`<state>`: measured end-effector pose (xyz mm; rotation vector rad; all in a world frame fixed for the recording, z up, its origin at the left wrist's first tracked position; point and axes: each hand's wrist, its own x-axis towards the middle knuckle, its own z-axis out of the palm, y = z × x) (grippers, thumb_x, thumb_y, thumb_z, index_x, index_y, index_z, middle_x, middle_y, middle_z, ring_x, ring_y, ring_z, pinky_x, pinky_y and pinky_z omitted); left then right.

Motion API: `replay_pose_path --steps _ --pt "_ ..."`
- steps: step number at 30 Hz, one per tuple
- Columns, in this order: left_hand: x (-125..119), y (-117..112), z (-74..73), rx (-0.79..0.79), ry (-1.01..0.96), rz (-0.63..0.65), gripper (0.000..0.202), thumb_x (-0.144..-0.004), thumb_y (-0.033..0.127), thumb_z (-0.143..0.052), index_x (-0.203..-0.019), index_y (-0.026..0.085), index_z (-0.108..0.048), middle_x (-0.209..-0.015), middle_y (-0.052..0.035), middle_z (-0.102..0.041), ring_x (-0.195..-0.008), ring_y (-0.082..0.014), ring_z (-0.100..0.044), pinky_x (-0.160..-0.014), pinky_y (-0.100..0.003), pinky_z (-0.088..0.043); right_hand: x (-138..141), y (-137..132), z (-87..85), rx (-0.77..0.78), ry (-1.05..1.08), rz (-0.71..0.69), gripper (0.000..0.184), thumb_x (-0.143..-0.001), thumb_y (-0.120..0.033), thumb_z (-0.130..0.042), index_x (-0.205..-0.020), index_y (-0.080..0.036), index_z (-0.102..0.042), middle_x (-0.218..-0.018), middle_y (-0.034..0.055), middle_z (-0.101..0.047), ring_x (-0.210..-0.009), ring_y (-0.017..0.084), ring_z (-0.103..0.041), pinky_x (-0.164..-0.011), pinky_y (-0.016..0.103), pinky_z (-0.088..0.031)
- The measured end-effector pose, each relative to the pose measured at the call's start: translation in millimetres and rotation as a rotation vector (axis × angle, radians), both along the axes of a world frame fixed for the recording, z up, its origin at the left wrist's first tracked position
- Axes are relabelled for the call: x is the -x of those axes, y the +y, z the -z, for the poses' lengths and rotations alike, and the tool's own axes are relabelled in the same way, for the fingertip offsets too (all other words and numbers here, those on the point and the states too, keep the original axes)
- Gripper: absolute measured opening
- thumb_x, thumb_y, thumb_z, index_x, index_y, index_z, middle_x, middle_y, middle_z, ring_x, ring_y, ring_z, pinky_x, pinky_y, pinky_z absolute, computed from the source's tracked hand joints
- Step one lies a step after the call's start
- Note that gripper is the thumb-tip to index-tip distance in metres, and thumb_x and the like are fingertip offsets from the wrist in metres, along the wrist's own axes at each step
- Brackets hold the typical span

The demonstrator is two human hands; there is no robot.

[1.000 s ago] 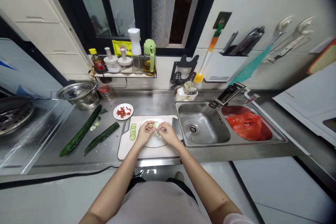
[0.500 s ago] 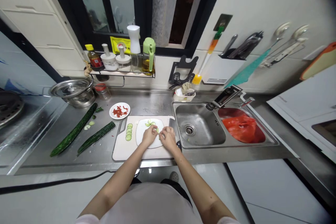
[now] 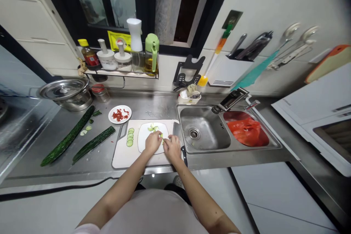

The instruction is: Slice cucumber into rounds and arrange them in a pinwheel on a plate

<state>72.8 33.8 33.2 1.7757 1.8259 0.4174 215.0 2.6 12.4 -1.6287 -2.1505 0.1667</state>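
We have cucumber slices [image 3: 130, 137] rowed on the board [image 3: 120, 158], probably for easy reach. Above the white plate [image 3: 142, 137], our left hand [image 3: 153, 142] pinches a green piece [image 3: 161, 135] (fingertips suit something so small); our right hand [image 3: 172, 148] curls beside it, grip unclear.

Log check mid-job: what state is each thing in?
Left hand, at cucumber piece, grip unclear
Right hand, likewise
Square plate, bearing cucumber pieces
Cucumber slices, overlapping row
Knife, lying flat
Pot, lidded
Jar, lidded
Round plate, bearing red pieces
Red bag, crumpled
Faucet, no water visible
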Motion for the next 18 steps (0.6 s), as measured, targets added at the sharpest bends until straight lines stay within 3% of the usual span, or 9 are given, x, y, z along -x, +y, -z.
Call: replay_pose_path --steps 7,18 --pt "1.0 -0.2 2.5 0.006 0.019 -0.017 0.023 -0.088 0.026 -0.051 -0.106 0.022 -0.066 -0.097 -0.0045 -0.068 -0.098 -0.0202 -0.059 -0.078 -0.028 -0.042 10.2 -4.6 -3.1 0.065 -0.031 0.102 0.022 -0.09 -0.028 -0.052 -0.102 -0.025 -0.071 -0.112 0.0092 -0.053 -0.107 0.024 -0.038 -0.089 0.036 -0.034" --pt "1.0 1.1 2.0 0.017 0.008 -0.023 0.024 -0.089 0.028 -0.051 -0.107 0.023 -0.066 -0.099 -0.0054 -0.068 -0.098 -0.0206 -0.059 -0.08 -0.028 -0.043 8.7 -0.5 -2.7 0.097 -0.025 0.111 0.024 -0.09 -0.025 -0.051 -0.102 -0.026 -0.072 -0.11 0.0089 -0.052 -0.104 0.024 -0.038 -0.084 0.034 -0.034"
